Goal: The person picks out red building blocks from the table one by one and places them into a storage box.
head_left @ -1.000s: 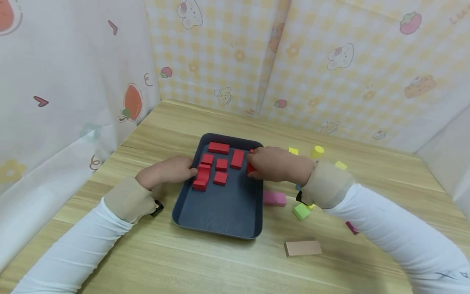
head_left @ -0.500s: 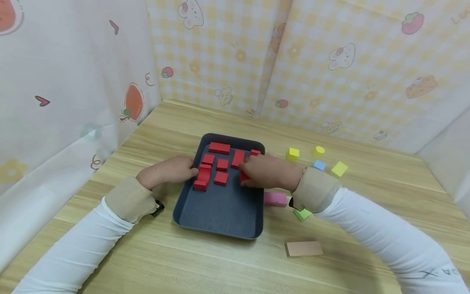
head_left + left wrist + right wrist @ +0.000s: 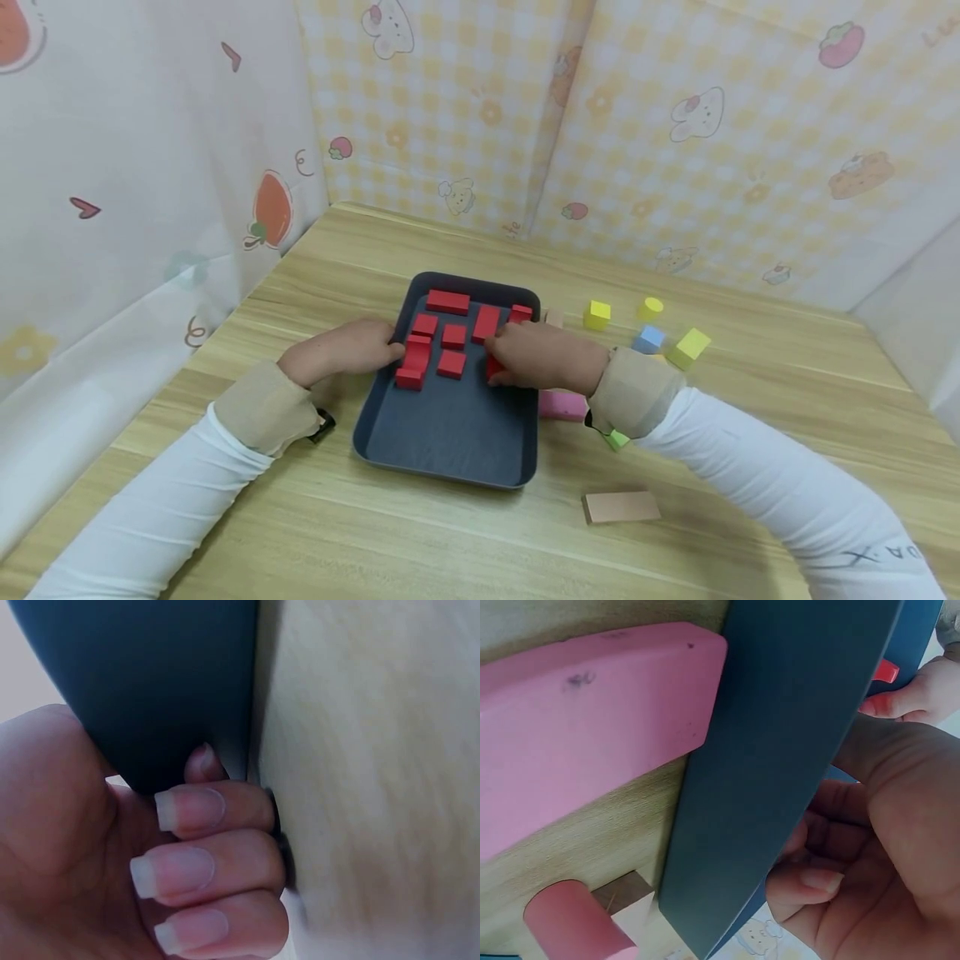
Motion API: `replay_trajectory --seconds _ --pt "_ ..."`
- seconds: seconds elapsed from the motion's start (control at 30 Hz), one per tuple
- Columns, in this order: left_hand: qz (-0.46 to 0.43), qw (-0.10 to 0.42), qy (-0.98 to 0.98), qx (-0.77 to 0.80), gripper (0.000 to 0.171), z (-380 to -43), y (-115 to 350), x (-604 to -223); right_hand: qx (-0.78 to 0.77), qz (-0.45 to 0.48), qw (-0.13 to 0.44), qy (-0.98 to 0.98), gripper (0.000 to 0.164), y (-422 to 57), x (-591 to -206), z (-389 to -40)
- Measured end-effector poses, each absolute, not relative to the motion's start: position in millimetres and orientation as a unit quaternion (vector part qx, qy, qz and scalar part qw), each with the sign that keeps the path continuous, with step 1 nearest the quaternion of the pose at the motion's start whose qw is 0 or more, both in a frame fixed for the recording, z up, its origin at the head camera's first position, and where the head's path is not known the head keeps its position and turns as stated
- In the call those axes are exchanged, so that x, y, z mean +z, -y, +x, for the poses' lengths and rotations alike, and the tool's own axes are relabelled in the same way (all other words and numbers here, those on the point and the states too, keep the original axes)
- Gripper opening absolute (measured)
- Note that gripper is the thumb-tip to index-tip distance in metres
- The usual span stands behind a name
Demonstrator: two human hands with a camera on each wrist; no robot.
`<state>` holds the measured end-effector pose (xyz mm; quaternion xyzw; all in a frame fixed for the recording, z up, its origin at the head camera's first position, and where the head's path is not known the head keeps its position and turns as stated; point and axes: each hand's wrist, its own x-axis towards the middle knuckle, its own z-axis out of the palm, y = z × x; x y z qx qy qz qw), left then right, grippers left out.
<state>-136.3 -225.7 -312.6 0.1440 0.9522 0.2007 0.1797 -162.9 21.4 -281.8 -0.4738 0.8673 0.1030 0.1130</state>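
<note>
A dark grey tray (image 3: 442, 433) holds several red wooden blocks, among them a long block (image 3: 447, 302) at the back and a curved one (image 3: 417, 354) by the left wall. My left hand (image 3: 341, 350) grips the tray's left rim, thumb over the edge; in the left wrist view its fingers (image 3: 184, 870) curl beside the tray's outer wall (image 3: 172, 690). Reaching over the right wall, my right hand (image 3: 543, 354) holds a red block (image 3: 492, 368) low inside the tray, mostly covered by the fingers. In the right wrist view that block is hidden behind the wall (image 3: 780, 720).
Right of the tray lie a pink block (image 3: 562, 405), a yellow cube (image 3: 597, 315), a yellow cylinder (image 3: 650, 309), a blue block (image 3: 648, 339) and a green block (image 3: 617, 439). A plain wooden block (image 3: 621, 507) lies nearer. Patterned cloth (image 3: 637, 167) hangs behind the table.
My right hand has moved left and a little nearer along the tray's right side with the red block, uncovering another red block in the back right corner. The left hand stays in place.
</note>
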Motion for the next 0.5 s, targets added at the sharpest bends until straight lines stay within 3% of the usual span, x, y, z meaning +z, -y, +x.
replay_trajectory --seconds 0.5 --pt "0.167 0.161 -0.946 0.227 0.027 -131 231 -315 0.017 -0.469 0.102 -0.877 0.037 -35 -284 -162"
